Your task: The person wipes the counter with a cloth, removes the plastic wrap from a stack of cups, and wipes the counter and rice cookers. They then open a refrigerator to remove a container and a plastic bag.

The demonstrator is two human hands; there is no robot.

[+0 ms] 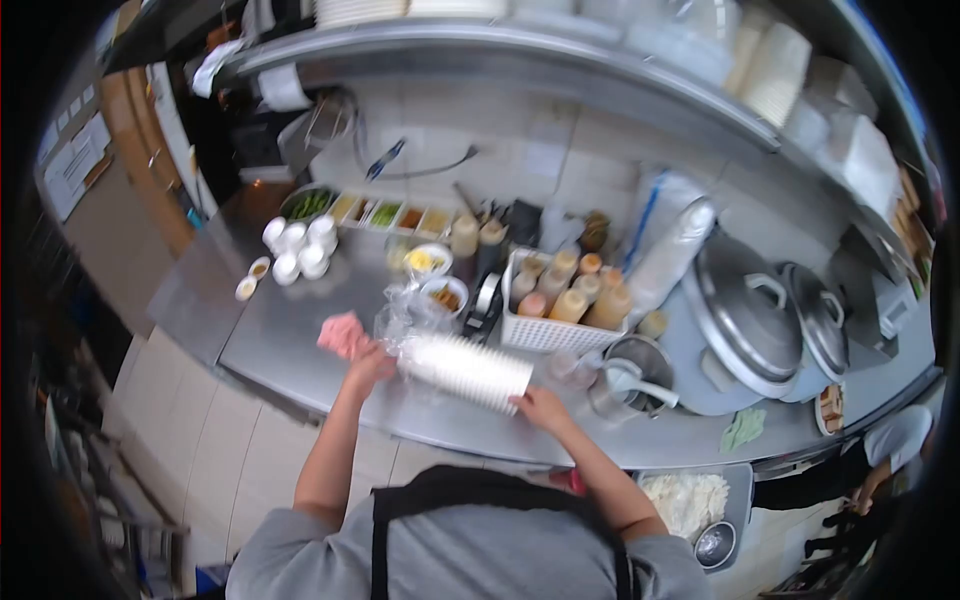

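A long stack of white cups or bowls [470, 372] lies sideways over the steel counter, with clear plastic wrap [405, 318] around its left end. My left hand [374, 364] is closed at that end, on the plastic wrap. At the stack's right end, my right hand [538, 408] has its fingers on the lower rim. A pink cloth [343, 335] lies just beyond my left hand. Behind the stack are a bowl with yellow food [428, 260] and a bowl with brown food [444, 295].
A white basket of sauce bottles [560, 333] stands behind the stack. To the right are a metal pot [645, 375] and large lidded pots [750, 308]. White cups [300, 245] stand at the left. A shelf [500, 38] hangs overhead. Another person [895, 440] is at the far right.
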